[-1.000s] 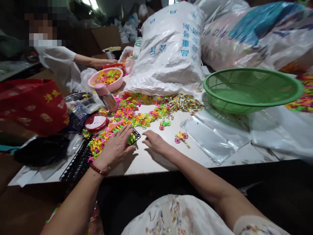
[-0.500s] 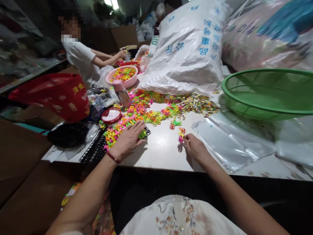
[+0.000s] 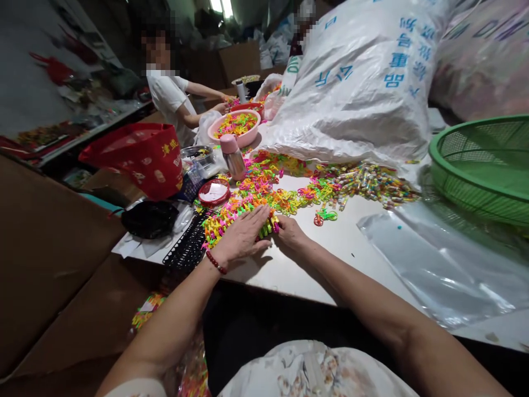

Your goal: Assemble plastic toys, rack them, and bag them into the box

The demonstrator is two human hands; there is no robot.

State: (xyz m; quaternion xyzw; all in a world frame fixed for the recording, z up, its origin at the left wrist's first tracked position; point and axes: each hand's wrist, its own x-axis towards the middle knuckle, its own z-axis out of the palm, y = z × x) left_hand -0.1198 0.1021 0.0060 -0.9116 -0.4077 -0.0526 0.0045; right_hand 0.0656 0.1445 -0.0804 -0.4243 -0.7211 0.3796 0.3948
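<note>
My left hand lies flat with its fingers stretched over tightly packed rows of small bright plastic bicycle-like toys. These rows appear to stand on a black perforated rack, whose bare part shows at the left. Close against the right end of the rows, my right hand pinches one small multicoloured toy bicycle; its lower part is hard to make out. A red and green toy lies apart on the white table. Behind my hands spreads a loose heap of the same toys.
A stuffed white sack stands behind the heap, near small filled tubes. Clear plastic bags and a green basket are at right. At left are a flask, a pink basin and a red bag. Another person works beyond.
My right hand has carried the small toy leftward to the end of the rows. My left hand stays flat on them. The view has turned slightly left.
</note>
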